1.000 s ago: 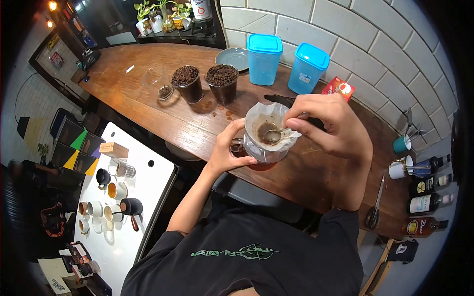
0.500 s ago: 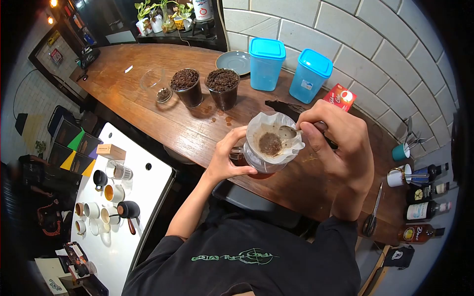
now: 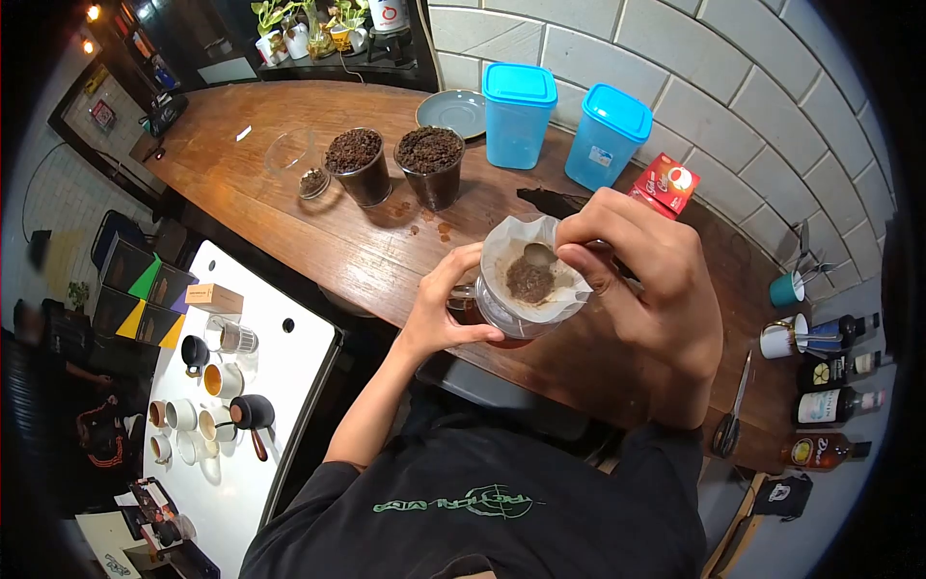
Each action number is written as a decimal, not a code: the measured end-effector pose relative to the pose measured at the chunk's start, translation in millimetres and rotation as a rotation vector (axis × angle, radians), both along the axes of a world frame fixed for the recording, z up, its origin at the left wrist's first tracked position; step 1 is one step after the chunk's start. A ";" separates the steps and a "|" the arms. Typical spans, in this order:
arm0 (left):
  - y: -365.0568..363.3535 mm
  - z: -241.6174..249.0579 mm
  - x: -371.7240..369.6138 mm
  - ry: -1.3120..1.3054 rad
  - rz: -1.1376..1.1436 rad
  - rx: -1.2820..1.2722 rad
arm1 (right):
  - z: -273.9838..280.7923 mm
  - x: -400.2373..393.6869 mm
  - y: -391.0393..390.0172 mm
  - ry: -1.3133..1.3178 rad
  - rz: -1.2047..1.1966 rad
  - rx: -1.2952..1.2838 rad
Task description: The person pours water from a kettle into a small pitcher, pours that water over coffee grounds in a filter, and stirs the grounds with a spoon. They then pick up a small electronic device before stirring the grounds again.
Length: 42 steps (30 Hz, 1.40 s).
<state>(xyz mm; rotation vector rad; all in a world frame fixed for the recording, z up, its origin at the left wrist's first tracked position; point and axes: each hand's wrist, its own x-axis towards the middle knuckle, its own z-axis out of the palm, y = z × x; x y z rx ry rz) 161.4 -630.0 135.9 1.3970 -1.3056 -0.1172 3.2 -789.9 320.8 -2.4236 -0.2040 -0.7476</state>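
My left hand (image 3: 444, 301) is closed around the left side of a clear coffee dripper (image 3: 500, 317), thumb low and fingers behind. A white paper filter (image 3: 571, 280) lines the dripper, with wet brown coffee grounds (image 3: 530, 283) at its bottom. Amber-brown liquid shows beneath, in a glass vessel mostly hidden by the dripper and my hand. Pinched in my right hand (image 3: 661, 285) is a metal spoon (image 3: 540, 253). Its bowl dips inside the filter, at the upper edge of the grounds, and the handle is largely covered by my fingers.
Two cups of dark crumbly grounds (image 3: 355, 151) (image 3: 430, 151) stand on the wooden counter (image 3: 260, 222). Behind are a grey plate (image 3: 453, 114), two blue containers (image 3: 519, 121) (image 3: 606, 140) and a red box (image 3: 666, 183). Scissors (image 3: 730, 425) and bottles (image 3: 825, 405) lie right; mugs (image 3: 223, 379) stand on a white table.
My right hand has moved slightly left, bringing the spoon bowl from the filter's right wall down to the grounds. My left hand keeps its hold. The whole view has shifted slightly.
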 end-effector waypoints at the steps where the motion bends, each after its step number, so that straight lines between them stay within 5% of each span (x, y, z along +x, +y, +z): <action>1: 0.1 -0.1 -0.7 0.016 0.004 0.003 | -0.5 0.8 -2.1 0.000 -0.002 -0.028; 42: -2.0 -4.8 -1.9 0.077 0.019 -0.013 | -4.0 -4.2 -17.9 0.046 0.190 0.060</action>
